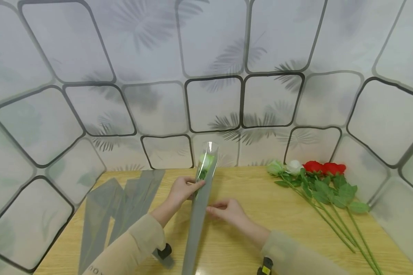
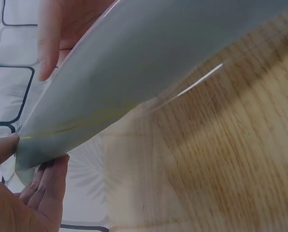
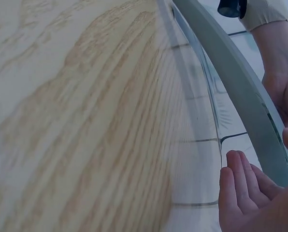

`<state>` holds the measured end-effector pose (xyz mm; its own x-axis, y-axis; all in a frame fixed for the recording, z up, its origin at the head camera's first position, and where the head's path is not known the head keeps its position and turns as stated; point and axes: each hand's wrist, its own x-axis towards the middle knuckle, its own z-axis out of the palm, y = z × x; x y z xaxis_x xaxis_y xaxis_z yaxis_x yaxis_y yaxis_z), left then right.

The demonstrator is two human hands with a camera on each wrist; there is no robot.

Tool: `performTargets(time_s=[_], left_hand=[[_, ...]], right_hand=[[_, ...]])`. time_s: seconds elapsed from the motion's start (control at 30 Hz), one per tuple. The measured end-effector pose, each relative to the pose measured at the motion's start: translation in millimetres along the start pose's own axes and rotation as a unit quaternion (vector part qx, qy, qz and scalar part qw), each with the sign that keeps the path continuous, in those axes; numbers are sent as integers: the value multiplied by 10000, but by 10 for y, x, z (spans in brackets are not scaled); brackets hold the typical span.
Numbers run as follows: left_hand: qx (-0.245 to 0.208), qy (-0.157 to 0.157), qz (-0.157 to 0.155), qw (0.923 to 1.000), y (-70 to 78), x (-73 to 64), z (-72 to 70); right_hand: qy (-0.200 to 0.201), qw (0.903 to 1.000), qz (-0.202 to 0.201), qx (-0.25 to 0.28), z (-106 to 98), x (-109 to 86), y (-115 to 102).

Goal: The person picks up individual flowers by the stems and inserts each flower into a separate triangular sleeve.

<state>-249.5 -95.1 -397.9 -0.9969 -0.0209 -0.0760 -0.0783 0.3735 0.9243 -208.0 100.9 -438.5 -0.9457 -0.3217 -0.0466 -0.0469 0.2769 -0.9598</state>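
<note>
My left hand [image 1: 186, 189] grips a long, narrow flower sleeve [image 1: 200, 206], grey on one side and clear on the other. Inside its clear top sits a pale green-white rose [image 1: 205, 162]; the stem is hidden by the grey side. In the left wrist view, thumb and fingers of the left hand [image 2: 33, 198] pinch the sleeve, which has a thin yellow line across it. My right hand [image 1: 228, 212] is beside the sleeve, lower down, fingertips right at its edge. Seen from the right wrist, the fingers of the right hand [image 3: 250, 193] are fairly straight and relaxed.
Several flat grey sleeves [image 1: 124, 206] lie spread on the wooden table [image 1: 247, 187] at the left. At the right lie a pale green rose [image 1: 275, 168], a white rose [image 1: 293, 167] and red roses [image 1: 323, 168] with long stems. A patterned wall covering [image 1: 213, 103] surrounds the table.
</note>
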Motion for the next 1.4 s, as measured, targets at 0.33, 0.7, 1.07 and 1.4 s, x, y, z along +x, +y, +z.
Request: performTargets(time_s=[0.33,0.7,1.07,1.4], left_hand=[[-256,175,-156,9994,-104,15,14],[-849,155,-196,9961,-298,-15,-111],[-862,206,-249,9957,-477,-41,-241],[-475,309,-315,9979,-662,74,-342]], right_hand=[[-144,9996,177,185,115,109,18],[261,9977,553,280,193,156,-12],[482,9970,581,191,285,230,79],[491,9979,345,243,430,367,130]])
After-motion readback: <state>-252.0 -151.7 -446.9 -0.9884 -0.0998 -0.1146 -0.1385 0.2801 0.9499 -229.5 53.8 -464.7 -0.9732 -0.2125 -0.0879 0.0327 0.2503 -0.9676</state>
